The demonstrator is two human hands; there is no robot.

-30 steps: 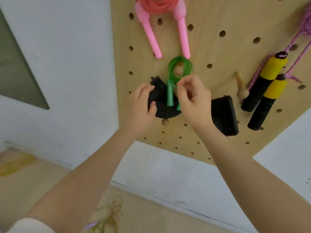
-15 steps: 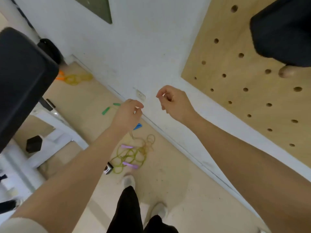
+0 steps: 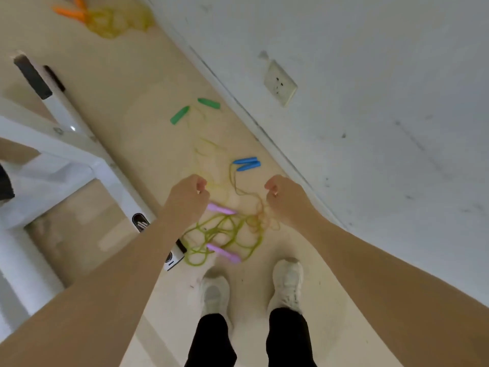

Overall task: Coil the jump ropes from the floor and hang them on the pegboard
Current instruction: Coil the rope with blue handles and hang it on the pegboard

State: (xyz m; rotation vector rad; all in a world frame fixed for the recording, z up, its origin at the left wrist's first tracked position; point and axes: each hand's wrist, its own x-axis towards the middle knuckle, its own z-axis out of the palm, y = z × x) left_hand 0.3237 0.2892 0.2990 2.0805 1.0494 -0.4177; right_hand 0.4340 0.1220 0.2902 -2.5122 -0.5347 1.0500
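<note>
Several jump ropes lie tangled on the beige floor. A green-corded rope with purple handles (image 3: 223, 252) is just ahead of my shoes. Beyond it are a rope with blue handles (image 3: 247, 163) near the wall, one with green handles (image 3: 180, 115) farther off, and one with orange handles (image 3: 71, 12) at the top left. My left hand (image 3: 188, 197) and my right hand (image 3: 284, 198) hover above the tangle with fingers loosely curled and nothing in them. The pegboard is out of view.
A white wall (image 3: 370, 102) with a socket (image 3: 280, 83) runs along the right. A white metal frame (image 3: 68, 144) with a black-capped foot stands on the left. My white shoes (image 3: 215, 292) are on the floor below the ropes.
My view has swung down from the pegboard to the floor. Both hands left the hung green rope and dropped, empty, over the floor ropes.
</note>
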